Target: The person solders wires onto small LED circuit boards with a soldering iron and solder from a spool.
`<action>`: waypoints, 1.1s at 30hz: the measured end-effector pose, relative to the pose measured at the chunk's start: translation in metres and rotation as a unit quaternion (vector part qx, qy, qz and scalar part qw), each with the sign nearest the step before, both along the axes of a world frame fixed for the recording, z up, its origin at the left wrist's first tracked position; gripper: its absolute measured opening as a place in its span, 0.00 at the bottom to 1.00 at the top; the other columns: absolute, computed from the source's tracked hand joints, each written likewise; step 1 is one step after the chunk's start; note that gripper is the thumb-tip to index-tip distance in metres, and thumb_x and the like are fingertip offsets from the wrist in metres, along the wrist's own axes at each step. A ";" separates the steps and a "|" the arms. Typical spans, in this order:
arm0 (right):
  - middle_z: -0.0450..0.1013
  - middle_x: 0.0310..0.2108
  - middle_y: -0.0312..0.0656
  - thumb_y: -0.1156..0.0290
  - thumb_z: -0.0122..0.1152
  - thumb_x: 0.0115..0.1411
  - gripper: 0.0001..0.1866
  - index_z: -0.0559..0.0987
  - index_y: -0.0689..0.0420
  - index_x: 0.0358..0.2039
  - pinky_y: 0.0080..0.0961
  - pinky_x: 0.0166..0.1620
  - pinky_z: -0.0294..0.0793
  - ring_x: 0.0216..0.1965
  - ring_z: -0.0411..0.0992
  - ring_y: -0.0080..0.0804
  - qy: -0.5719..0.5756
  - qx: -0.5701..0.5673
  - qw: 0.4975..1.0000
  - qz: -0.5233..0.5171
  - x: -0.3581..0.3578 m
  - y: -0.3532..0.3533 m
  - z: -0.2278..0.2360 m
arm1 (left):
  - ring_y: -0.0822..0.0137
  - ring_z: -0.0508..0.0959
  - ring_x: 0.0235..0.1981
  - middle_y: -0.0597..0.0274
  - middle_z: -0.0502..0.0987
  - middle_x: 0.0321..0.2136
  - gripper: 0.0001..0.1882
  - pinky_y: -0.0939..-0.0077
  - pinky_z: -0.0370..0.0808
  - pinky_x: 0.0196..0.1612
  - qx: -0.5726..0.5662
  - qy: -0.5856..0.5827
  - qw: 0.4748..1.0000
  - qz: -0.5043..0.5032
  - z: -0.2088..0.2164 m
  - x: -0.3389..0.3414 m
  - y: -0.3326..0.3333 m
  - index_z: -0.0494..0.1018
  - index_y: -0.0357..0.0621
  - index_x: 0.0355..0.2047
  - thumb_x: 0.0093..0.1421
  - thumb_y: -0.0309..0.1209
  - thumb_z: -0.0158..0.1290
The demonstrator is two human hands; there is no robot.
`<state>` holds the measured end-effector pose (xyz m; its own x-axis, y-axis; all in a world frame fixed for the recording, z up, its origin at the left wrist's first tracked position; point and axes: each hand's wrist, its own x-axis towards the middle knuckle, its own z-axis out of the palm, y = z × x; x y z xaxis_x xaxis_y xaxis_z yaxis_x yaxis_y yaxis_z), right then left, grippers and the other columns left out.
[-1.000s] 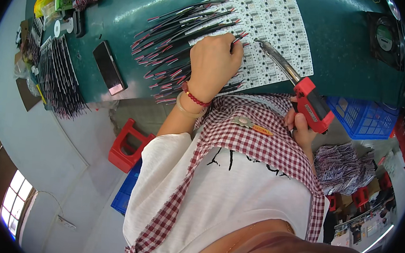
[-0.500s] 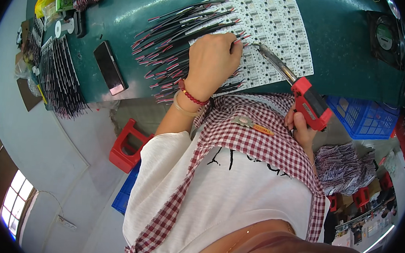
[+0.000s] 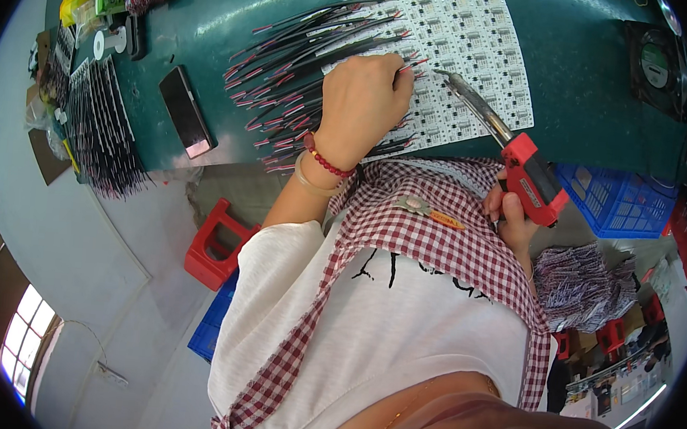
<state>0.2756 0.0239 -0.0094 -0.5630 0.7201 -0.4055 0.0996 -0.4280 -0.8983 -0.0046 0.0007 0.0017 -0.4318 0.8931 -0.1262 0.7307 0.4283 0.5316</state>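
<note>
My left hand (image 3: 366, 95) is closed in a pinch on a thin black wire (image 3: 414, 63), whose reddish stripped end points right over the white circuit board panel (image 3: 485, 56). Many black wires (image 3: 278, 72) fan out leftward from the panel, with red and pale tips. Low on the right, my right hand (image 3: 513, 218) grips a red soldering gun (image 3: 533, 181). Its metal barrel slants up and left, and the dark tip is a little to the right of the pinched wire, apart from it. My left fingertips are partly hidden behind the hand.
The green table (image 3: 579, 96) carries a phone (image 3: 186, 113), a white spool (image 3: 109, 44), wired strips (image 3: 104, 127) at the left edge and a black fan (image 3: 655, 70) at right. Beside it are a blue crate (image 3: 615, 202), a red stool (image 3: 220, 245) and a heap of wired parts (image 3: 584, 286).
The soldering gun has shifted slightly to the right, its tip drawing back from the wire end. My left hand is almost where it was, still pinching the wire.
</note>
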 end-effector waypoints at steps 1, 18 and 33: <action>0.67 0.21 0.39 0.64 0.52 0.63 0.19 0.68 0.67 0.47 0.19 0.24 0.62 0.18 0.62 0.21 0.013 -0.008 1.000 -0.007 -0.002 0.002 0.004 | 0.49 0.75 0.18 0.48 0.73 0.15 0.11 0.61 0.71 0.24 -0.001 -0.002 1.000 0.002 0.000 0.000 0.000 0.78 0.39 0.23 0.54 0.34 0.53; 0.68 0.22 0.35 0.70 0.51 0.64 0.11 0.72 0.65 0.40 0.16 0.26 0.63 0.22 0.63 0.17 -0.021 0.015 0.996 0.080 0.009 0.001 -0.004 | 0.49 0.73 0.18 0.50 0.71 0.14 0.11 0.61 0.68 0.22 0.019 0.003 0.999 -0.044 -0.001 -0.005 0.001 0.74 0.41 0.21 0.54 0.35 0.54; 0.67 0.23 0.38 0.67 0.50 0.64 0.22 0.65 0.67 0.53 0.18 0.26 0.62 0.21 0.62 0.21 0.085 0.032 0.996 -0.019 0.009 -0.005 -0.003 | 0.50 0.74 0.19 0.51 0.72 0.14 0.11 0.61 0.69 0.22 0.014 0.027 0.998 -0.050 -0.001 -0.003 0.000 0.74 0.41 0.20 0.54 0.34 0.54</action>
